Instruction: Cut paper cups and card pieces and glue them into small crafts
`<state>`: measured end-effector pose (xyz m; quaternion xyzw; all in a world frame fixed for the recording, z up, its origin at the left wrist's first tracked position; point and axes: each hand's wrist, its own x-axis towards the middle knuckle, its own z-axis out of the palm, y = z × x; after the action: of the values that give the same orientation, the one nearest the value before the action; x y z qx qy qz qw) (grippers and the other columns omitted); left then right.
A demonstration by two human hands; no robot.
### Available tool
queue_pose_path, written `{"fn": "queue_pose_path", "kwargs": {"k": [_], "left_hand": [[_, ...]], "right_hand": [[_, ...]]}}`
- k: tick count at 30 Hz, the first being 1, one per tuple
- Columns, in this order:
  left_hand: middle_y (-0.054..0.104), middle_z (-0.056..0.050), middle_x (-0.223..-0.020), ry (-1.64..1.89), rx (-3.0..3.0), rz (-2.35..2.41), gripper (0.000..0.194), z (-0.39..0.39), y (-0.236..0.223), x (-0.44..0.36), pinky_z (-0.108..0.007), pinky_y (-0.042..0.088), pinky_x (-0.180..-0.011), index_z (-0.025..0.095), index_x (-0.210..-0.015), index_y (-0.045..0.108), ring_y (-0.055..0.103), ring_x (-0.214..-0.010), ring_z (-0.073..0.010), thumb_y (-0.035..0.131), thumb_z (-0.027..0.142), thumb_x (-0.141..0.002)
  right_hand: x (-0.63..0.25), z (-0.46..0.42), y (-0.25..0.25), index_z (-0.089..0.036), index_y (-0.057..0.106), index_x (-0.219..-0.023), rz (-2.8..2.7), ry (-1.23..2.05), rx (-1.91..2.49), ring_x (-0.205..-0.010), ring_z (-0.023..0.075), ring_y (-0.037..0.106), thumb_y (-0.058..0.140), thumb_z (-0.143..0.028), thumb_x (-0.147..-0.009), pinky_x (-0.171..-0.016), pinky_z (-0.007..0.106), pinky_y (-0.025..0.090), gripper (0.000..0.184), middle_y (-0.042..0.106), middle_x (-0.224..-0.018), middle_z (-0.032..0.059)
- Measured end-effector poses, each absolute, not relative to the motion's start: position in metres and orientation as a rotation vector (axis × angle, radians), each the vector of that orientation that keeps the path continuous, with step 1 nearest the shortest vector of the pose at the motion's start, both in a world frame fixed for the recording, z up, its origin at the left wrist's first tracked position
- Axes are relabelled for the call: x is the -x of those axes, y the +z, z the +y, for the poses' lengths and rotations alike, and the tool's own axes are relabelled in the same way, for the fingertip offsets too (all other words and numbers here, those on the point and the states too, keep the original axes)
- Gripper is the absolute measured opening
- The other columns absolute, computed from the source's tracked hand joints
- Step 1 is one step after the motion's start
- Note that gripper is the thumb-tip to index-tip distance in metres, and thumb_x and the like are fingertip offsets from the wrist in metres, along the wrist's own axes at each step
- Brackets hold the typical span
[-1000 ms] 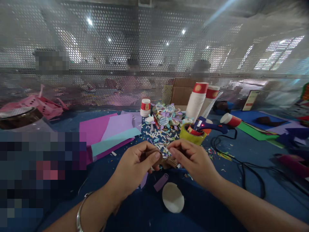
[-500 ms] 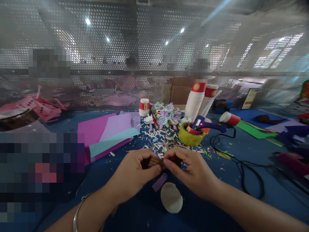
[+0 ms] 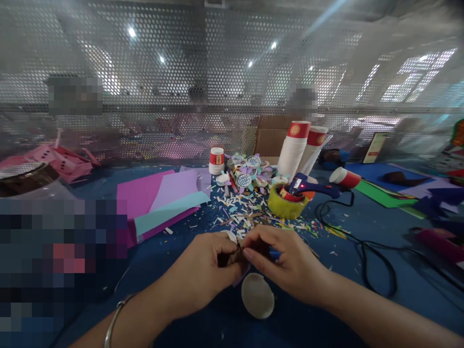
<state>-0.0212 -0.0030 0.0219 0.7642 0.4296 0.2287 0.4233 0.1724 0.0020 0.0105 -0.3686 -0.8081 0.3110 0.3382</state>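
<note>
Compared with a second ago, the left hand (image 3: 205,268) and right hand (image 3: 293,263) are working lower and closer together, each grip pinching, between thumb and fingers, a small, dull brown piece (image 3: 235,256) that is hovering just beyond a pale disc (image 3: 257,296), its shape mostly hiding behind the fingertips. Paper scraps (image 3: 235,200) are littering the blue bench (image 3: 319,321), with a perforated metal screen (image 3: 152,63) rising behind. One glue gun (image 3: 317,187) is resting across one yellow tape roll (image 3: 284,206), and two stacks of paper cups (image 3: 291,157) are leaning nearby.
</note>
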Motion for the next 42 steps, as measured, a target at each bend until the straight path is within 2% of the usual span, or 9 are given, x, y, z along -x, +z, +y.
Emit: {"fn": "queue_pose_path", "kwargs": {"k": [3, 5, 9, 14, 19, 28, 33, 38, 42], "left_hand": [[0.042, 0.005, -0.061, 0.604, -1.931, 1.097, 0.032, -0.002, 0.024, 0.022, -0.024, 0.031, -0.057, 0.017, -0.054, 0.044, 0.042, -0.060, -0.0102, 0.058, 0.022, -0.083], [0.044, 0.004, -0.063, 0.637, -1.942, 1.115, 0.031, -0.002, 0.027, 0.022, -0.024, 0.031, -0.058, 0.017, -0.057, 0.049, 0.044, -0.063, -0.0110, 0.058, 0.026, -0.085], [0.049, 0.004, -0.069, 0.594, -1.936, 1.038, 0.024, -0.005, 0.031, 0.025, -0.024, 0.032, -0.060, 0.017, -0.064, 0.057, 0.045, -0.066, -0.0113, 0.058, 0.024, -0.086], [0.046, 0.005, -0.068, 0.460, -1.853, 0.985, 0.012, -0.005, 0.030, 0.027, -0.024, 0.028, -0.056, 0.017, -0.074, 0.061, 0.039, -0.062, -0.0109, 0.059, 0.022, -0.084], [0.046, 0.004, -0.068, 0.555, -1.827, 0.979, 0.027, -0.002, 0.029, 0.023, -0.024, 0.030, -0.057, 0.017, -0.075, 0.058, 0.040, -0.063, -0.0115, 0.053, 0.038, -0.091], [0.044, 0.004, -0.066, 0.603, -1.873, 1.052, 0.034, -0.007, 0.025, 0.015, -0.027, 0.028, -0.058, 0.019, -0.067, 0.047, 0.040, -0.063, -0.0129, 0.045, 0.041, -0.093], [0.038, 0.006, -0.060, 0.586, -1.537, 0.848, 0.031, -0.008, 0.027, 0.013, -0.026, 0.024, -0.054, 0.019, -0.063, 0.045, 0.032, -0.058, -0.0104, 0.055, 0.036, -0.086], [0.037, 0.008, -0.053, 0.542, -1.145, 0.855, 0.025, -0.013, 0.035, 0.009, -0.026, 0.014, -0.047, 0.018, -0.059, 0.046, 0.024, -0.049, -0.0077, 0.064, 0.029, -0.072], [0.033, 0.010, -0.048, 0.508, -1.041, 0.867, 0.023, -0.012, 0.037, 0.005, -0.026, 0.009, -0.044, 0.018, -0.053, 0.043, 0.017, -0.045, -0.0064, 0.060, 0.026, -0.067]], "right_hand": [[-0.173, 0.002, 0.011, -0.018, 0.058, -0.081, -2.116, 0.814, 0.959, -0.062, 0.0118, 0.052, 0.054, -0.019, -0.087, -0.056, 0.024, 0.041, 0.008, 0.058, -0.070, -0.0009], [-0.173, 0.002, 0.013, -0.018, 0.057, -0.079, -2.098, 0.839, 0.973, -0.060, 0.0113, 0.050, 0.053, -0.019, -0.086, -0.055, 0.023, 0.039, 0.008, 0.055, -0.068, -0.0017], [-0.175, 0.000, 0.015, -0.019, 0.055, -0.078, -2.123, 0.908, 0.951, -0.059, 0.0107, 0.046, 0.053, -0.018, -0.085, -0.054, 0.023, 0.037, 0.007, 0.052, -0.068, -0.0026], [-0.176, 0.000, 0.014, -0.019, 0.052, -0.073, -2.244, 0.988, 0.884, -0.058, 0.0098, 0.043, 0.049, -0.014, -0.082, -0.052, 0.022, 0.033, 0.011, 0.049, -0.066, -0.0036], [-0.178, 0.002, 0.011, -0.019, 0.048, -0.068, -2.207, 0.937, 0.890, -0.055, 0.0093, 0.038, 0.048, -0.016, -0.081, -0.050, 0.022, 0.030, 0.014, 0.044, -0.061, -0.0044], [-0.173, -0.002, 0.000, -0.020, 0.040, -0.063, -2.083, 0.891, 0.848, -0.054, 0.0094, 0.037, 0.047, -0.015, -0.076, -0.050, 0.023, 0.030, 0.016, 0.044, -0.059, -0.0038], [-0.167, -0.006, 0.000, -0.020, 0.038, -0.057, -2.066, 0.769, 0.794, -0.050, 0.0083, 0.037, 0.045, -0.012, -0.068, -0.049, 0.022, 0.029, 0.015, 0.042, -0.054, -0.0043], [-0.166, -0.009, 0.004, -0.019, 0.039, -0.058, -2.076, 0.644, 0.748, -0.050, 0.0074, 0.037, 0.044, -0.009, -0.069, -0.049, 0.020, 0.029, 0.016, 0.041, -0.054, -0.0050], [-0.167, -0.007, 0.004, -0.021, 0.032, -0.060, -2.118, 0.524, 0.642, -0.051, 0.0081, 0.031, 0.045, -0.007, -0.067, -0.049, 0.022, 0.026, 0.020, 0.033, -0.055, -0.0062]]}}
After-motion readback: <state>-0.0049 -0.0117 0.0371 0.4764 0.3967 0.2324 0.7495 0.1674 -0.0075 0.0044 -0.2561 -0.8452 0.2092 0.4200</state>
